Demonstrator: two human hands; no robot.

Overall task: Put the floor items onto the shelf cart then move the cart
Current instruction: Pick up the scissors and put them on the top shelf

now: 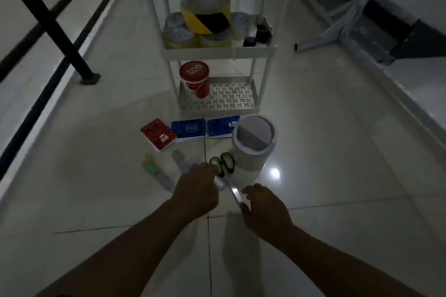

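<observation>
A white shelf cart [218,52] stands ahead on the tiled floor. Its middle tray holds tape rolls, one yellow and black [205,15]; a red can [194,78] sits on the bottom shelf. On the floor lie a red notebook [158,134], two blue booklets [189,129], a white bin [253,142], black-handled scissors [223,164], a green-capped item [150,167] and a clear ruler-like strip [179,160]. My left hand [195,191] is closed around the scissors' shiny blade end [220,183]. My right hand [261,207] pinches a shiny strip [236,195] beside it.
Black metal legs [88,75] stand at the left. A grey metal frame [337,38] lies at the right by the wall. Glossy floor tiles [337,152] stretch to either side of the cart.
</observation>
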